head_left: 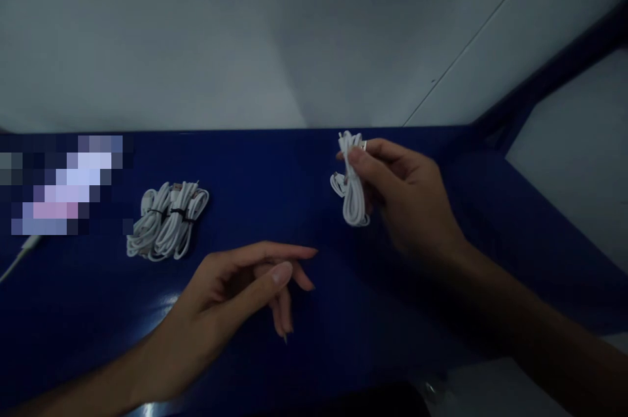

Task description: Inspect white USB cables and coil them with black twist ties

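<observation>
My right hand pinches a coiled white cable between thumb and fingers, raised over the blue table. Behind that coil, part of another white cable shows; most of it is hidden. My left hand is held over the table with its fingers apart and nothing in them. Beyond the left hand, to its left, lie bundled white cables side by side, each coil bound with a dark tie. Metal plug ends show at the top of these bundles.
The blue table runs up to a pale wall. At the left, a blurred-out bright object lies with a white cord leading from it. A dark blue frame bar slants up at the right.
</observation>
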The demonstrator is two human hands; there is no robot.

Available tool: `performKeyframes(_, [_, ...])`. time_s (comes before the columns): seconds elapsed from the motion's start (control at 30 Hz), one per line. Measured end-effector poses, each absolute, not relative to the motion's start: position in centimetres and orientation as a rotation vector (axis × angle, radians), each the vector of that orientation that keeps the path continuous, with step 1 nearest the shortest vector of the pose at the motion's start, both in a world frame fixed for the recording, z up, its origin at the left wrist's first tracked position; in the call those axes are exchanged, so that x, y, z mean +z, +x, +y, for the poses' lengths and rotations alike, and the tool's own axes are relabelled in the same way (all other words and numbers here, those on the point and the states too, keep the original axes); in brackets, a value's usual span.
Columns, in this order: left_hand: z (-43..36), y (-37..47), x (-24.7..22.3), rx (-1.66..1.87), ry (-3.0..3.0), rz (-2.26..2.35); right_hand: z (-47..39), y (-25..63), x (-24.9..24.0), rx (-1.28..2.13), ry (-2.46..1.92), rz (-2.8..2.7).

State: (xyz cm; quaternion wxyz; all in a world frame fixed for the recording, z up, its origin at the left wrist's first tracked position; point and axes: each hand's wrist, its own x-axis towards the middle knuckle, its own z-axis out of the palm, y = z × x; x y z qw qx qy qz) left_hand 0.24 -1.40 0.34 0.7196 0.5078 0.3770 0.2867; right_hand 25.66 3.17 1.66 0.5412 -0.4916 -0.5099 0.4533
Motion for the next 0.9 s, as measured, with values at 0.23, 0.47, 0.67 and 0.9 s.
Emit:
performKeyframes(0.23, [-1.0,0.1,0.5,0.608,1.178,0.866,6.0,30.8,2.8,0.747,-1.757,-1.618])
performKeyframes(0.47, [-1.0,0.0,0.4,0.606,1.166,0.865,7.5,32.9,2.0,0.949,-1.950,-1.867])
performKeyframes(0.67, [-1.0,0.2,0.5,0.626,1.162,0.830,6.9,31.7,2.1,0.904,-1.973,-1.855])
performKeyframes(0.9, [-0.9,0.3,0.7,0.624,1.140,0.849,5.8,29.8,1.7,0.719,-2.028,-1.870])
